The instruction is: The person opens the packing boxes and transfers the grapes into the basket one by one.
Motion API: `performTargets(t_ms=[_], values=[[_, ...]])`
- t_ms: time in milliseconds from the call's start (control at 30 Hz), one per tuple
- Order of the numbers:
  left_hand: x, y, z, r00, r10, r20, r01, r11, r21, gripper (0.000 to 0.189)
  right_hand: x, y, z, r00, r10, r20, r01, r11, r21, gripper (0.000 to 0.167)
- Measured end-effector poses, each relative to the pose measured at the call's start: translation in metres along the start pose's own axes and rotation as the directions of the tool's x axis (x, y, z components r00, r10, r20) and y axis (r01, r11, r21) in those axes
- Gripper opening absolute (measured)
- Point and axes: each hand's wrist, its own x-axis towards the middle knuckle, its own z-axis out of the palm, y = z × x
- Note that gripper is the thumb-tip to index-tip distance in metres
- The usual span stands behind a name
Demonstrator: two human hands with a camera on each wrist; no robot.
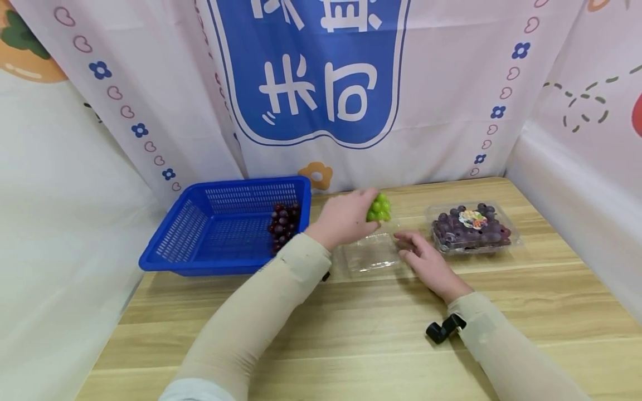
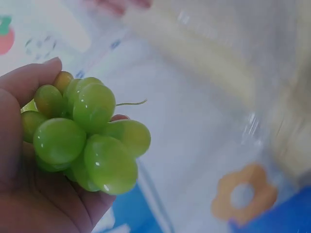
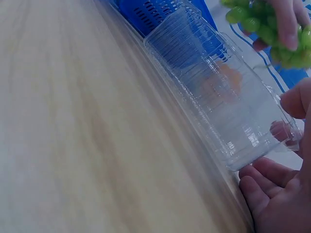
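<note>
My left hand (image 1: pixel 348 217) holds a bunch of green grapes (image 1: pixel 379 209) above the back of a clear plastic box (image 1: pixel 371 253). In the left wrist view, the fingers and thumb curl round the green grapes (image 2: pixel 92 136), and a thin stem sticks out. My right hand (image 1: pixel 431 267) is at the right end of the box, fingers loosely bent. Seen from the right wrist, its fingers (image 3: pixel 260 182) are against the end of the clear box (image 3: pixel 209 92); one fingertip shows through or behind the plastic. Nothing is visible inside the box.
A blue plastic basket (image 1: pixel 183 262) stands at the left, with dark red grapes (image 1: pixel 285 223) along its right side. To the right is a lidded clear box of dark grapes (image 1: pixel 471 228) with a round sticker. A printed cloth (image 1: pixel 441 111) hangs behind the wooden table (image 1: pixel 351 340).
</note>
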Motion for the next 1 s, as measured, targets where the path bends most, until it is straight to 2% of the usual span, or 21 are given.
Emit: performTargets(t_ms=[100,200,367,533,733,867,1000], values=[[-0.004,-0.012,-0.027,0.998,-0.058,-0.039,0.057,0.998,-0.025,0.059,0.000,0.001,0.001,1.000,-0.010,-0.007,0.010,1.000,-0.002,0.046],[-0.008,-0.028,-0.050,0.989,-0.136,-0.060,0.132,0.990,-0.055,0.065,0.000,0.001,0.002,1.000,-0.003,-0.012,0.003,1.000,0.007,0.045],[-0.015,-0.062,-0.071,0.961,-0.259,-0.098,0.250,0.964,-0.096,0.068,-0.004,-0.013,0.002,1.000,0.013,-0.005,-0.013,1.000,0.027,0.045],[-0.023,-0.094,-0.079,0.934,-0.347,-0.082,0.335,0.933,-0.129,0.075,-0.011,-0.034,-0.001,1.000,0.017,0.005,-0.017,1.000,0.021,0.045],[-0.032,-0.125,-0.082,0.894,-0.448,-0.007,0.435,0.873,-0.220,0.084,-0.013,-0.039,-0.001,1.000,0.028,0.009,-0.028,0.999,0.024,0.045],[-0.037,-0.144,-0.080,0.887,-0.459,0.044,0.450,0.841,-0.299,0.083,-0.013,-0.038,-0.001,1.000,0.030,0.010,-0.030,0.999,0.031,0.045],[-0.041,-0.160,-0.076,0.879,-0.467,0.093,0.469,0.818,-0.334,0.082,-0.013,-0.040,-0.001,0.999,0.031,0.010,-0.032,0.999,0.031,0.045]])
